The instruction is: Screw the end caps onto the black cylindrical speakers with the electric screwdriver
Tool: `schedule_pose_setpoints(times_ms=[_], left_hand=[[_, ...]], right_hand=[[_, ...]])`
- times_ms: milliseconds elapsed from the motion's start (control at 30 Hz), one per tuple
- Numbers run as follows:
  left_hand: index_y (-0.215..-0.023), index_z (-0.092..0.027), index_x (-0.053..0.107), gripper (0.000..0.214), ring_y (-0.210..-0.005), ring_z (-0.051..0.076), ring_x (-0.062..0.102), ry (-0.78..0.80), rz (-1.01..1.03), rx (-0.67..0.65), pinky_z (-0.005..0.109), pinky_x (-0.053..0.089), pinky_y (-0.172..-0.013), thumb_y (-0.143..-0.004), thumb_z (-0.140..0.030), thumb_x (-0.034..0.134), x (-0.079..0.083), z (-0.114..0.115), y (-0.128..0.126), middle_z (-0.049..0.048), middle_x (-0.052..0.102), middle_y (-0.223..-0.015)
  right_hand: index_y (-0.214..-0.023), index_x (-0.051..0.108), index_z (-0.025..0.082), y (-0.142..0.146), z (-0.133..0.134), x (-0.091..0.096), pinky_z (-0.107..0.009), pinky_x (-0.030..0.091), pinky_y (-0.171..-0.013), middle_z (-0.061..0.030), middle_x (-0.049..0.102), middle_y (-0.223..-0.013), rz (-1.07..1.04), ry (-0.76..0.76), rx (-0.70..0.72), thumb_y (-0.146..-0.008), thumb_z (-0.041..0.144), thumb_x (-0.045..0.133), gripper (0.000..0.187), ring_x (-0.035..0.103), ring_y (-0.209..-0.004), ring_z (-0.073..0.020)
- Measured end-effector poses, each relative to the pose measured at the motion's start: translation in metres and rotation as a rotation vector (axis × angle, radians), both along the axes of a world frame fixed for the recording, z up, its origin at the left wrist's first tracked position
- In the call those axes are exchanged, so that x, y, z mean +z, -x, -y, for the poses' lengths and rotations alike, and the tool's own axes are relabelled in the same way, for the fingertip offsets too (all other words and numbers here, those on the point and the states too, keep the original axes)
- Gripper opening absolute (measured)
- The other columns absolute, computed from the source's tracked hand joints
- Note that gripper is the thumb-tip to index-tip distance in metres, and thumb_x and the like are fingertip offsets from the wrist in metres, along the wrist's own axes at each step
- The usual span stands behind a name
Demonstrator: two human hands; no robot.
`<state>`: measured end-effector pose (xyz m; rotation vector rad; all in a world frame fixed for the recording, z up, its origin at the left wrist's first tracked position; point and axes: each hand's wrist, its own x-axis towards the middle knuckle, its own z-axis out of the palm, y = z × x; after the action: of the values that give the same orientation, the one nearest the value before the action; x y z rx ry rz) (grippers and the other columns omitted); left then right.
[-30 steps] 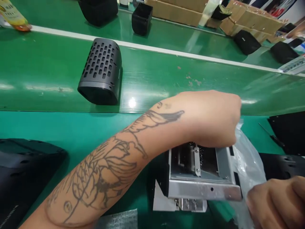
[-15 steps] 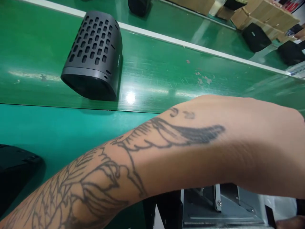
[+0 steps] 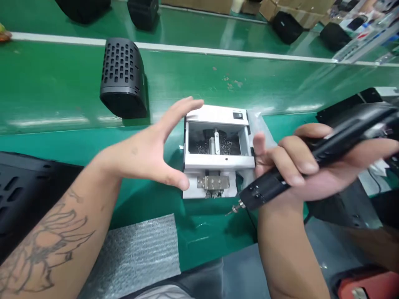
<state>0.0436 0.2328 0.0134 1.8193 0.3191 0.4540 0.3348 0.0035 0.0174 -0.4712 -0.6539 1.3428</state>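
Observation:
My left hand (image 3: 146, 149) is spread, thumb and fingers apart, at the left side of a white screw feeder (image 3: 218, 160). Its fingertips overlap the feeder's upper left corner and the thumb its lower left part; I cannot tell whether they touch. Small loose screws (image 3: 229, 145) lie in the feeder's tray, and a metal mechanism (image 3: 215, 182) sits at its front. In my right hand (image 3: 293, 162) is a black electric screwdriver (image 3: 264, 189), its bit pointing down and left, just in front of the feeder. One right finger is stretched toward the feeder's right side.
A dark perforated speaker-like housing (image 3: 123, 79) stands on the green bench behind. Another dark housing (image 3: 28, 187) is at the left. Bubble wrap (image 3: 143, 253) lies in front, clear plastic (image 3: 260, 124) beside the feeder, and a red object (image 3: 374, 286) at the lower right.
My left arm, earlier stretched across to the right, has drawn back left, with the hand now spread beside the feeder. My right hand and the screwdriver have come into view. The view has shifted.

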Motion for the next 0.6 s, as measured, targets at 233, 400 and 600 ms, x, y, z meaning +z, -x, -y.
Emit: schedule_pose_setpoints(times_ms=[233,400,600], left_hand=[[-0.158,-0.025,0.072,0.114,-0.175,0.054,0.042,-0.031,0.075,0.491,0.068,0.053,-0.134,-0.061,-0.066,0.115,-0.05,0.041,-0.027,0.0158,0.057,-0.175],[-0.167,-0.025,0.065,0.123,-0.168,0.051,0.051,-0.12,0.164,0.475,0.059,0.058,-0.13,-0.064,-0.076,0.109,-0.05,0.039,-0.033,0.0136,0.063,-0.17],[-0.184,-0.016,0.045,0.123,-0.143,0.036,0.073,0.01,0.274,0.349,0.046,0.06,-0.125,-0.081,-0.063,0.092,-0.043,0.03,-0.041,0.0082,0.078,-0.146]], right_hand=[[-0.102,0.077,0.031,0.027,-0.032,-0.04,-0.055,0.072,-0.08,0.0091,0.042,-0.06,0.0,0.022,-0.529,-0.076,0.089,0.086,0.064,0.03,-0.049,-0.0098],[-0.122,0.081,0.036,0.024,0.018,-0.062,-0.063,0.068,-0.099,-0.0038,0.066,-0.085,0.01,0.074,-0.811,-0.097,0.077,0.078,0.048,0.069,-0.093,-0.0243],[-0.118,0.086,0.029,-0.003,0.002,-0.045,-0.059,0.064,-0.106,-0.0116,0.079,-0.113,0.04,0.276,-0.976,-0.103,0.072,0.076,0.046,0.076,-0.121,-0.028]])
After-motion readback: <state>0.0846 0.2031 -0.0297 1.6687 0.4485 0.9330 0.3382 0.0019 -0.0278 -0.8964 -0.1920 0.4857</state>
